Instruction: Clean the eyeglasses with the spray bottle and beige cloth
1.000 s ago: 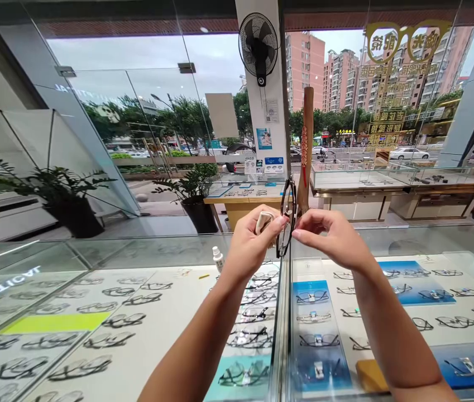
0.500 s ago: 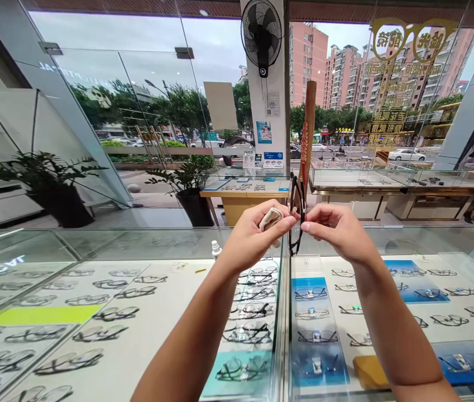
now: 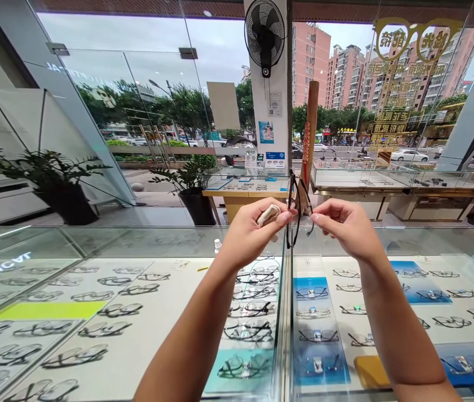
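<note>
A pair of dark-framed glasses [image 3: 297, 192] is held upright, edge-on, above the glass counter. My left hand [image 3: 257, 226] pinches the frame near its middle and also keeps a folded pale cloth [image 3: 268, 215] between palm and fingers. On the other side, my right hand [image 3: 341, 223] has its thumb and forefinger closed on a temple arm of the same glasses. Below both hands, rows of glasses [image 3: 247, 332] lie inside the display case.
The glass counter [image 3: 170, 357] spans the foreground, with a small white bottle [image 3: 217, 245] near its far side. Beyond are potted plants [image 3: 197, 204], a wooden table [image 3: 237, 206], more showcases [image 3: 354, 195] and a wall fan [image 3: 264, 33].
My right hand has moved slightly right, away from my left hand. The glasses have turned, and a temple arm now stands out from the frame.
</note>
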`<state>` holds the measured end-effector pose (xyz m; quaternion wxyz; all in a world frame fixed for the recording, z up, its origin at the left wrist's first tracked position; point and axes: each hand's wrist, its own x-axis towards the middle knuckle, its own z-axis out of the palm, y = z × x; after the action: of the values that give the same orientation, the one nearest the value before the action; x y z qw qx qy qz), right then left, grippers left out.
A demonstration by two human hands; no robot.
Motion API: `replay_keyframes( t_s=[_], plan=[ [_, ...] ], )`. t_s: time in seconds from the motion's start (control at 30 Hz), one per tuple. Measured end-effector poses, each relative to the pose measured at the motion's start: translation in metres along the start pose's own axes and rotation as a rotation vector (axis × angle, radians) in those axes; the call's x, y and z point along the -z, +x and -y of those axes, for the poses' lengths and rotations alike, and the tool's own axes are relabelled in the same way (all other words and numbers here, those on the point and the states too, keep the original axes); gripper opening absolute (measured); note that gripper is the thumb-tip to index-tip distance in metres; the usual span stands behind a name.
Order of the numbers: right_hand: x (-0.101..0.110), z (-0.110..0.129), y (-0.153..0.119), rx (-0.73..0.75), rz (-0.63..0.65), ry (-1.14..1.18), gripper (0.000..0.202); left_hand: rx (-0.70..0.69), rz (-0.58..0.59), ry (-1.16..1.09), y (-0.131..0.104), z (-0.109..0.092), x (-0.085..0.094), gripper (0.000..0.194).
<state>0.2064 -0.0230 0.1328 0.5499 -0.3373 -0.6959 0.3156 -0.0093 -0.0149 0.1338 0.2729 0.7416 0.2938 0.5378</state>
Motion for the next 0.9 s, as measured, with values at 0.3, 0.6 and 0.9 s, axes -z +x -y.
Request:
replay_keyframes(
  t_s=[0.3,0.6,0.9],
  plan=[
    [-0.002,-0.006,-0.004,0.130,-0.420,-0.253,0.025,0.029,-0.016,0.076,0.003,0.004,0.007,0.036],
    [0.007,-0.004,-0.002,0.306,-0.649,-0.495,0.022,0.074,0.065,0.048,0.002,0.001,0.006,0.034],
    [-0.024,-0.002,-0.008,0.303,-0.506,-0.447,0.035,0.095,-0.013,-0.103,0.002,0.005,-0.001,0.037]
  ],
)
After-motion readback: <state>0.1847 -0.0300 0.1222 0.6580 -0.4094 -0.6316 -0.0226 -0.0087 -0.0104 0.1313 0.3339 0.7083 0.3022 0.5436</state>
